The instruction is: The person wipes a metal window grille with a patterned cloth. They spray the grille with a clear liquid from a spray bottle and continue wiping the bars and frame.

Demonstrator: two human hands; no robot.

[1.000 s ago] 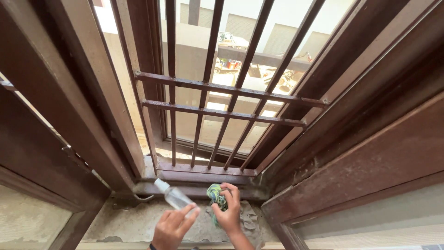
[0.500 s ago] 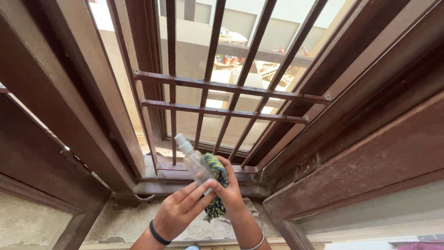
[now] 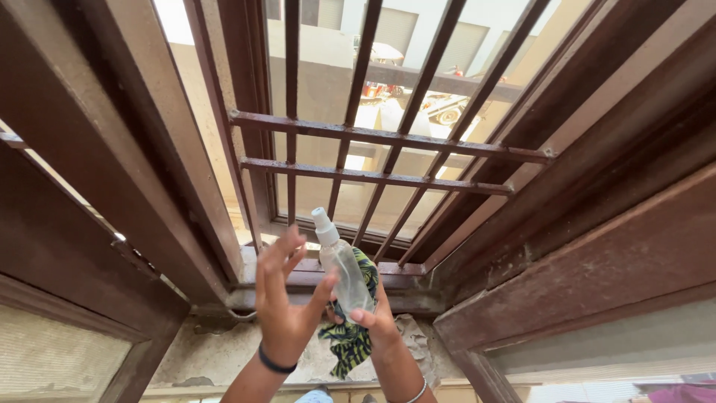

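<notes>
Raised since earlier — clear spray bottle (image 3: 344, 269) (white nozzle) gripped with cloth (image 3: 347, 339) by right hand (image 3: 377, 322); left hand (image 3: 283, 295) open, thumb touching.

The spray bottle (image 3: 344, 275) is clear, glossy plastic with a matt white plastic nozzle at its 11 o'clock end. The cloth (image 3: 347, 339) is soft woven fabric, printed green, yellow and dark. The window grille (image 3: 388, 138) is brown-painted metal, dull and rust-flecked. The window frame (image 3: 597, 246) at 3 o'clock is dark brown wood, worn and dusty. The sill (image 3: 201, 354) is rough, pitted, matt cement.
</notes>
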